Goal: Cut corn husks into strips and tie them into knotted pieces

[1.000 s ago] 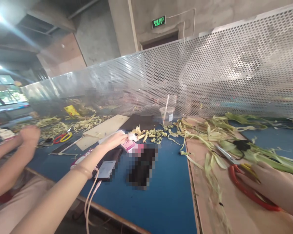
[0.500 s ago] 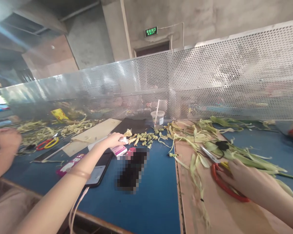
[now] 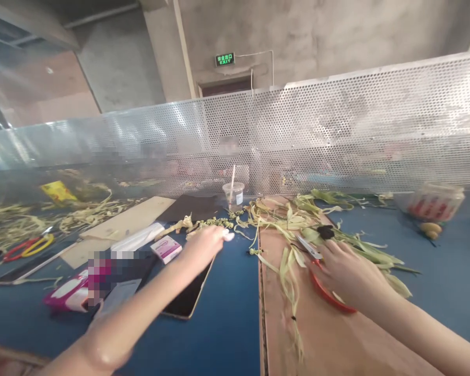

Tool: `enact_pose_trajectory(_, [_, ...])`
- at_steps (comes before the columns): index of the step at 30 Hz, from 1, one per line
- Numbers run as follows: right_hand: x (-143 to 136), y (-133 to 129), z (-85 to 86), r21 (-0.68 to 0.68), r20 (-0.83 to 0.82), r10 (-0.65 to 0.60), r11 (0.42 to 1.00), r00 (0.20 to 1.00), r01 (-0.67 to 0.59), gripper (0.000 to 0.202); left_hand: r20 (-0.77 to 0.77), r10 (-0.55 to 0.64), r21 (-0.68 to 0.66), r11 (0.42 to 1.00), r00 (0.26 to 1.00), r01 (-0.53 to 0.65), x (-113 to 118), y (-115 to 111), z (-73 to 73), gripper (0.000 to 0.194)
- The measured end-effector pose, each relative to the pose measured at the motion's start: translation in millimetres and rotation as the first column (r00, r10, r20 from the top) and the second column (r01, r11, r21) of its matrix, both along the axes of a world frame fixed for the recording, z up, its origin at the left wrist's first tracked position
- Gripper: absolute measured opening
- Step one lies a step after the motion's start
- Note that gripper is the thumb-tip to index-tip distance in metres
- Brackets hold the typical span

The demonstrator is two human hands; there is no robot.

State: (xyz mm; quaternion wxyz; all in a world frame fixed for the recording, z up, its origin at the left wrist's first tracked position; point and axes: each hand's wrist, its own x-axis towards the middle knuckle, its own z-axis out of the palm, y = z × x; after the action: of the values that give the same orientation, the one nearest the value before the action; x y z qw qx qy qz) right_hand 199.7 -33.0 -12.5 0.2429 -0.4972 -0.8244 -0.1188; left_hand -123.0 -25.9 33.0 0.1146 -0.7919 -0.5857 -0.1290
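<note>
My left hand (image 3: 206, 249) is closed round a small white wad (image 3: 227, 235), just above the top of a dark phone (image 3: 188, 297). Left of it lies a pink and white box (image 3: 166, 248). Over red-handled scissors (image 3: 331, 298) rests my right hand (image 3: 342, 269), its fingers partly spread beside a black tuft (image 3: 325, 232). The palm hides much of the scissors' handles, and whether it grips them is unclear. Pale green husk strips (image 3: 292, 261) spread over a brown board (image 3: 321, 347). Small braided pieces (image 3: 209, 223) lie beyond my left hand.
A plastic cup with a straw (image 3: 234, 194) stands near the perforated metal screen (image 3: 317, 136). To the left are a magenta pack (image 3: 68, 292), red and yellow scissors (image 3: 31, 247) and more strips. A jar (image 3: 436, 201) stands at the right.
The view has turned right. My left hand has moved from beside the pink box to above the phone, with the white wad. My right hand has shifted forward over the scissors, towards the black tuft.
</note>
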Motion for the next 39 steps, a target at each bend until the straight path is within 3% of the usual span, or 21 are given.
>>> enact_pose_trajectory(4, [-33, 6, 15.0, -0.059, -0.089, 0.231, 0.97, 0.969, -0.236, 0.023, -0.086, -0.176, -0.004, 0.984, 0.981, 0.177, 72, -1, -33.8, 0.026])
enact_pose_trajectory(7, [-58, 21, 10.5, -0.106, -0.142, 0.285, 0.948, 0.948, -0.301, 0.023, -0.026, -0.183, 0.038, 0.982, 0.983, 0.184, 96, 4, -44.2, 0.042])
enact_pose_trajectory(11, [-79, 40, -8.8, -0.22, -0.231, 0.242, 0.931, 0.942, -0.293, 0.026, 0.211, -0.206, -0.088, 0.97, 0.956, 0.228, 92, 12, -40.2, 0.05])
enact_pose_trajectory(14, [-85, 44, -18.1, -0.252, -0.319, 0.212, 0.921, 0.924, -0.299, 0.023, 0.444, -0.247, -0.213, 0.905, 0.861, 0.369, 80, 19, -35.3, 0.047])
enact_pose_trajectory(16, [-84, 43, -20.6, -0.272, -0.373, 0.217, 0.904, 0.902, -0.329, 0.021, 0.518, -0.248, -0.239, 0.877, 0.819, 0.416, 74, 23, -32.7, 0.036])
enact_pose_trajectory(20, [-79, 39, -21.6, -0.288, -0.422, 0.262, 0.869, 0.868, -0.402, 0.017, 0.556, -0.16, -0.332, 0.857, 0.816, 0.394, 72, 26, -28.4, 0.035])
enact_pose_trajectory(25, [-77, 34, -17.2, -0.352, -0.504, 0.203, 0.839, 0.84, -0.414, 0.011, 0.508, -0.052, -0.328, 0.911, 0.86, 0.249, 75, 26, -26.3, 0.023])
enact_pose_trajectory(28, [-74, 36, -11.9, -0.426, -0.566, 0.184, 0.769, 0.803, -0.477, 0.011, 0.528, 0.014, -0.37, 0.904, 0.849, 0.215, 73, 27, -27.6, 0.019])
enact_pose_trajectory(31, [-68, 44, -7.5, -0.464, -0.566, 0.296, 0.657, 0.769, -0.594, 0.015, 0.562, 0.118, -0.521, 0.819, 0.818, 0.24, 67, 32, -27.4, 0.02])
enact_pose_trajectory(36, [-57, 58, -2.5, -0.55, -0.515, 0.427, 0.502, 0.744, -0.668, 0.024, 0.591, 0.246, -0.738, 0.548, 0.768, 0.393, 59, 42, -15.1, 0.025])
enact_pose_trajectory(39, [-56, 61, 2.7, -0.592, -0.513, 0.456, 0.426, 0.728, -0.684, 0.023, 0.561, 0.265, -0.794, 0.442, 0.784, 0.418, 59, 47, -5.7, 0.024])
